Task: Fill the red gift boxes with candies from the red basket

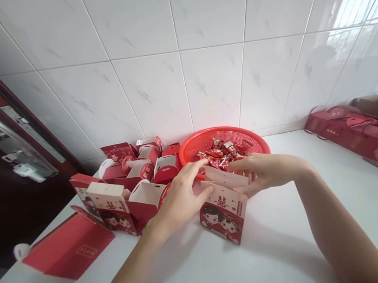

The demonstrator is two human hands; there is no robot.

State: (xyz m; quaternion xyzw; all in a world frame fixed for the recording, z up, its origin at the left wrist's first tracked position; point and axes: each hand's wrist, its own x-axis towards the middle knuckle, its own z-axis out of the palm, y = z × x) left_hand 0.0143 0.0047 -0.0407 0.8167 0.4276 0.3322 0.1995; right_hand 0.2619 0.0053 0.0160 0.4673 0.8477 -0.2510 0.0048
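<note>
A red and cream cardboard gift box (224, 218), printed with two cartoon figures, is between my hands over the white table, its top open and slightly tilted. My left hand (184, 196) grips its upper left edge, thumb on the front panel and fingers at the rear flap. On the opposite side my right hand (268, 170) has its thumb and fingers around the upper right edge; some fingertips are hidden behind the flap. Right behind the box stands a red plastic basket (189, 145) with red-wrapped candies (223, 150) in it.
Several open red and white boxes (141, 176) crowd together left of the basket. A red box (72, 247) lies near the left table edge. More red boxes (356, 132) fill the right. Tiled wall (153, 90) closes the back; a door with keys (27, 171) stands left.
</note>
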